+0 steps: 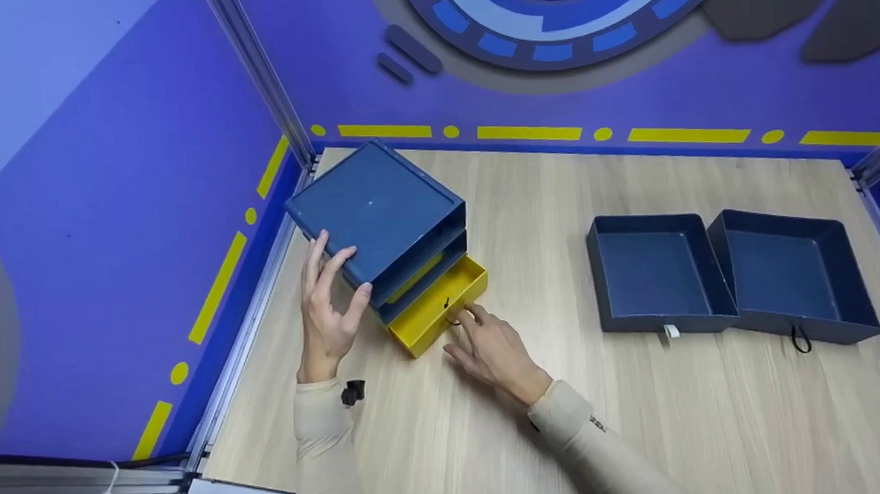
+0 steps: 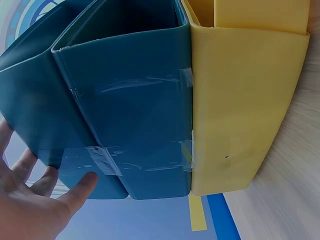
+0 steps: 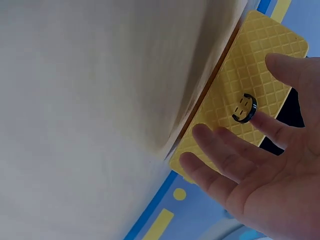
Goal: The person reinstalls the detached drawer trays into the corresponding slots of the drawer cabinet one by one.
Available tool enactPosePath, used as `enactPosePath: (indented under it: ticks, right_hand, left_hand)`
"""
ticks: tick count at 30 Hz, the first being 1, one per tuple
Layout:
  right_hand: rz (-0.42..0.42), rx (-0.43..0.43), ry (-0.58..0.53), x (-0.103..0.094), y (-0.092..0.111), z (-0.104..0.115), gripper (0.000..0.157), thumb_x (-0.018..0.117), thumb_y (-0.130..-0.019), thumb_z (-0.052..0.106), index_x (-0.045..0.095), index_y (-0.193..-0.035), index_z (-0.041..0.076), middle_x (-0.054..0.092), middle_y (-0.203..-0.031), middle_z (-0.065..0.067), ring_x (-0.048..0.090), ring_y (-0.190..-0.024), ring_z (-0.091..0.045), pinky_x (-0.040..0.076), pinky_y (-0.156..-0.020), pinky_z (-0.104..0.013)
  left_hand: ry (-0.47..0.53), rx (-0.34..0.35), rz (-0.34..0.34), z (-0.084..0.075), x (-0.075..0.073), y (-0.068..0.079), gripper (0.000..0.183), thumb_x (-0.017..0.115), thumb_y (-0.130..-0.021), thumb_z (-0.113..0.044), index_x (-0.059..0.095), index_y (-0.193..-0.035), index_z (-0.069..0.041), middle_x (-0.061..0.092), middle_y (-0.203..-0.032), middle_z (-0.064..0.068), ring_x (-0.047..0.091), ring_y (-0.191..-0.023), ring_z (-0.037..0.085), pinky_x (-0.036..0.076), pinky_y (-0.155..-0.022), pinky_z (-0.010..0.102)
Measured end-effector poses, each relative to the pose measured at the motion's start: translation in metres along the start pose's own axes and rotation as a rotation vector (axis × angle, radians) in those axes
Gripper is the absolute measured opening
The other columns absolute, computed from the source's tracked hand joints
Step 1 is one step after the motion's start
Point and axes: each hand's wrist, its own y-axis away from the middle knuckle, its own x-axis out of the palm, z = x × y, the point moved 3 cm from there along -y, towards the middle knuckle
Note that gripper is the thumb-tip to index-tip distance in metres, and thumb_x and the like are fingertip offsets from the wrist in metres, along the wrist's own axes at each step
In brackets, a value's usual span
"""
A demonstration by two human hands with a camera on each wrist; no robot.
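Observation:
A dark blue drawer cabinet stands askew at the table's left rear. Its yellow bottom drawer is pulled partly out. My left hand rests on the cabinet's near corner, fingers straight along the side and thumb at the front edge. In the left wrist view that hand lies flat against the blue wall, beside the yellow drawer. My right hand reaches to the yellow drawer's front. The right wrist view shows its straight fingers touching the drawer's textured face by the black pull ring.
Two empty dark blue drawers lie side by side on the right of the wooden table. Purple walls and an aluminium frame post close in the left and back.

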Motion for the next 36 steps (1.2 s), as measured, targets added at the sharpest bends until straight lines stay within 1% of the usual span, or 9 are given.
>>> enactPosePath:
  ticks: [3, 8, 13, 16, 22, 27, 30, 33, 36]
  right_hand:
    - [0.026, 0.008, -0.014, 0.004, -0.007, 0.001, 0.05, 0.082, -0.092, 0.036, 0.066, -0.128, 0.006, 0.067, -0.137, -0.023, 0.075, -0.088, -0.041, 0.063, -0.069, -0.052]
    - [0.09, 0.032, -0.04, 0.011, -0.016, 0.001, 0.06, 0.078, -0.095, 0.038, 0.061, -0.142, 0.005, 0.06, -0.149, -0.025, 0.075, -0.102, -0.045, 0.063, -0.075, -0.055]
    - [0.161, 0.056, -0.058, 0.017, -0.021, 0.002, 0.07, 0.073, -0.098, 0.042, 0.052, -0.153, 0.004, 0.055, -0.155, -0.027, 0.071, -0.114, -0.048, 0.062, -0.085, -0.057]
    - [0.185, 0.066, -0.072, 0.019, -0.025, 0.003, 0.073, 0.071, -0.1, 0.043, 0.049, -0.156, 0.002, 0.052, -0.158, -0.028, 0.067, -0.122, -0.05, 0.06, -0.093, -0.059]
    - [0.178, 0.058, -0.066, 0.019, -0.031, 0.001, 0.07, 0.071, -0.1, 0.042, 0.052, -0.152, -0.001, 0.054, -0.155, -0.028, 0.064, -0.127, -0.05, 0.057, -0.099, -0.06]
    - [0.196, 0.068, -0.091, 0.014, -0.026, -0.005, 0.069, 0.07, -0.1, 0.043, 0.051, -0.153, 0.002, 0.055, -0.152, -0.032, 0.063, -0.128, -0.053, 0.056, -0.099, -0.064]
    - [0.197, 0.08, -0.109, 0.009, -0.023, -0.009, 0.068, 0.069, -0.101, 0.042, 0.051, -0.154, 0.003, 0.057, -0.149, -0.033, 0.062, -0.129, -0.053, 0.055, -0.098, -0.066]
    - [0.175, 0.087, -0.103, 0.001, -0.022, -0.015, 0.069, 0.069, -0.101, 0.042, 0.052, -0.154, 0.001, 0.059, -0.146, -0.033, 0.063, -0.128, -0.052, 0.055, -0.099, -0.065]
    - [0.131, 0.094, -0.095, -0.007, -0.021, -0.02, 0.068, 0.07, -0.101, 0.042, 0.054, -0.151, -0.001, 0.061, -0.144, -0.032, 0.064, -0.127, -0.051, 0.056, -0.098, -0.064]
  left_hand:
    - [-0.005, -0.003, 0.002, 0.0, 0.002, 0.001, 0.048, 0.069, -0.094, -0.032, 0.069, -0.142, -0.021, 0.037, -0.172, 0.01, 0.024, -0.164, 0.038, 0.021, -0.127, 0.071]
    - [-0.01, -0.007, 0.007, 0.001, 0.005, 0.001, 0.049, 0.069, -0.094, -0.032, 0.069, -0.142, -0.022, 0.038, -0.172, 0.009, 0.023, -0.164, 0.037, 0.021, -0.126, 0.072]
    - [-0.001, -0.012, 0.013, 0.0, 0.007, 0.001, 0.049, 0.07, -0.094, -0.033, 0.068, -0.142, -0.023, 0.037, -0.173, 0.009, 0.023, -0.164, 0.039, 0.02, -0.127, 0.072]
    - [0.008, -0.003, 0.011, -0.001, 0.007, 0.0, 0.049, 0.07, -0.094, -0.033, 0.068, -0.142, -0.022, 0.036, -0.173, 0.009, 0.023, -0.164, 0.039, 0.021, -0.127, 0.071]
    - [0.016, 0.013, 0.001, -0.002, 0.007, -0.003, 0.049, 0.069, -0.093, -0.031, 0.069, -0.14, -0.021, 0.037, -0.172, 0.009, 0.025, -0.163, 0.037, 0.021, -0.127, 0.07]
    - [0.01, 0.002, 0.01, -0.001, 0.007, -0.001, 0.048, 0.069, -0.093, -0.031, 0.069, -0.141, -0.022, 0.037, -0.172, 0.009, 0.023, -0.164, 0.037, 0.021, -0.126, 0.071]
    - [0.009, -0.004, 0.003, 0.0, 0.005, 0.0, 0.048, 0.069, -0.093, -0.031, 0.069, -0.14, -0.022, 0.037, -0.172, 0.009, 0.023, -0.164, 0.037, 0.022, -0.126, 0.072]
    - [0.009, -0.007, -0.007, 0.0, 0.003, 0.001, 0.049, 0.068, -0.092, -0.031, 0.07, -0.14, -0.02, 0.037, -0.173, 0.009, 0.024, -0.164, 0.036, 0.022, -0.126, 0.071]
    - [0.004, -0.009, -0.012, 0.001, 0.001, 0.0, 0.049, 0.068, -0.092, -0.031, 0.069, -0.14, -0.019, 0.036, -0.173, 0.01, 0.025, -0.163, 0.036, 0.021, -0.126, 0.071]
